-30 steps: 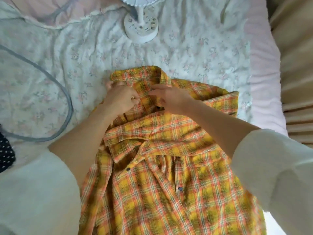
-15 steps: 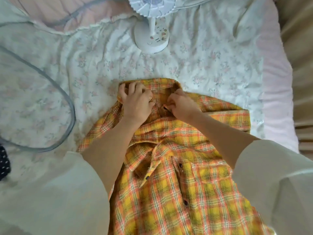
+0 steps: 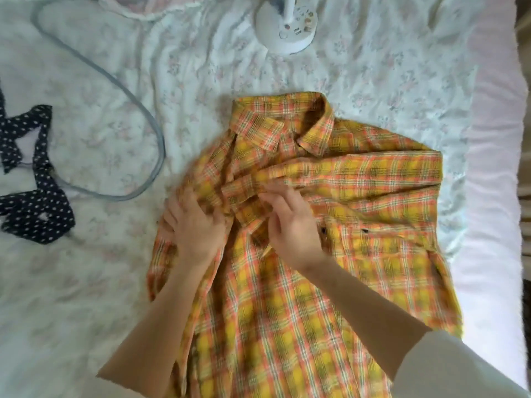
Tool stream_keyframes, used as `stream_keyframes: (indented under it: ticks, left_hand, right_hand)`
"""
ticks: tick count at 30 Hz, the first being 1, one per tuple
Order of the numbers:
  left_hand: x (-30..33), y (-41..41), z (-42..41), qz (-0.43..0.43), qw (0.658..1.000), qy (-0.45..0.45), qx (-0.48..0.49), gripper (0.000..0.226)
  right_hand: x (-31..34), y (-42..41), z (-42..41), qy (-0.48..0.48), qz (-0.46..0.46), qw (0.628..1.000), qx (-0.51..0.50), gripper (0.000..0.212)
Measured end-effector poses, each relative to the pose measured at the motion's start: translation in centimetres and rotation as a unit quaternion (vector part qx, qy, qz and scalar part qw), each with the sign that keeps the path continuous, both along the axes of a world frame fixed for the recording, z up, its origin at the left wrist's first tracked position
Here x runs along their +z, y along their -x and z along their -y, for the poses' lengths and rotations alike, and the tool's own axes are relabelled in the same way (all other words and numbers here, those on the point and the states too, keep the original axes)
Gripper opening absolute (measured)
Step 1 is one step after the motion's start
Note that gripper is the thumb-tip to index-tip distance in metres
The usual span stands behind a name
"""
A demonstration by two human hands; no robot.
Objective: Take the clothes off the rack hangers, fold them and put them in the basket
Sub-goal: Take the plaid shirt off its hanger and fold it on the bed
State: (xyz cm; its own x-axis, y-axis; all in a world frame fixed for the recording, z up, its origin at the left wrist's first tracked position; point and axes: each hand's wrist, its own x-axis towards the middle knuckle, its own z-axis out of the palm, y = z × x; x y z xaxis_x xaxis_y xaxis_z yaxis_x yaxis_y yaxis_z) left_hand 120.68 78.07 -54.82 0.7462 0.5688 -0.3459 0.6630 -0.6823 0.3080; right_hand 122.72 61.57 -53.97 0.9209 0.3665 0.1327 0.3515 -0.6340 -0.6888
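Head cam: plaid shirt lies collar-up on the bed, its right edge near the bed's side. Left hand presses flat, grip loose; right hand pinches the folded sleeve. Roomy bare sheet between shirt and polka-dot cloth.

A home bedroom: floral bedsheet, white fan base on it.
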Motion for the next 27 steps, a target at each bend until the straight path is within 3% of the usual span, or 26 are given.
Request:
stream_keyframes:
  ticks: [2,4,7,10,13,17,21,24,27]
  left_hand:
    - [0.2,3.6,-1.2,-0.002,0.999,-0.001,0.037,0.072]
    - [0.7,6.8,-2.4,0.011,0.998,0.024,0.060,0.074]
    - [0.7,9.3,-4.5,0.027,0.966,0.204,0.156,0.066]
    - [1.3,11.1,-6.7,-0.084,0.945,0.278,0.151,0.038]
    - [2.5,11.9,-8.0,-0.165,0.922,0.337,0.096,0.019]
    - [4.3,11.1,-9.6,-0.078,0.891,0.406,0.186,0.025]
    - [5.6,10.4,-9.3,-0.067,0.840,0.496,0.209,0.026]
    - [5.9,10.8,-9.4,-0.041,0.811,0.528,0.249,0.029]
    - [6.0,11.3,-10.0,-0.018,0.819,0.510,0.260,0.036]
  right_hand:
    - [-0.3,4.7,-1.4,-0.037,-0.090,0.995,0.014,0.035]
    - [-0.2,8.9,-2.7,-0.060,-0.255,0.965,0.013,0.032]
    - [0.3,12.8,-4.1,-0.071,-0.429,0.900,0.027,0.030]
    - [1.2,14.9,-4.9,-0.037,-0.520,0.849,0.083,0.036]
    - [1.8,15.3,-5.0,-0.022,-0.549,0.827,0.120,0.048]
    - [3.3,15.6,-6.2,-0.040,-0.540,0.827,0.153,0.050]
    - [4.5,16.2,-8.1,-0.082,-0.517,0.842,0.133,0.028]
    - [4.7,15.9,-8.7,-0.150,-0.605,0.780,0.062,0.025]
    - [5.0,15.4,-8.3,-0.243,-0.660,0.711,0.035,0.024]
